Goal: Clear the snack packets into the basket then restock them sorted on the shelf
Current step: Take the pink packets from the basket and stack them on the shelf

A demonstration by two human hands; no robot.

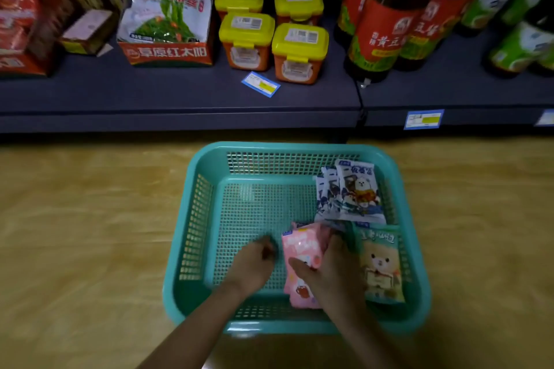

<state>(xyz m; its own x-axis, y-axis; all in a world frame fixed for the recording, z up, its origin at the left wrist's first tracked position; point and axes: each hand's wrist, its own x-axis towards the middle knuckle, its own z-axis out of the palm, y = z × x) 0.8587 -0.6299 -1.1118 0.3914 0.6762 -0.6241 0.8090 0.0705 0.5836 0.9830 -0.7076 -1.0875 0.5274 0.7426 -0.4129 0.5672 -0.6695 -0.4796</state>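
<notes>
Nearest, the right hand [332, 272] lies on the pink packets [301, 263] in the basket [192, 219], thumb over their face, fingers curled round the far right edge: a closing grip on the stack. Their long axis runs away from the person. The left hand [254, 263], just left, is loosely curled and empty. The green packet [380, 263] lies right of the hand, blue packets [349, 192] beyond. Farther off, the shelf [180, 93] front is bare, likely their destination.
</notes>
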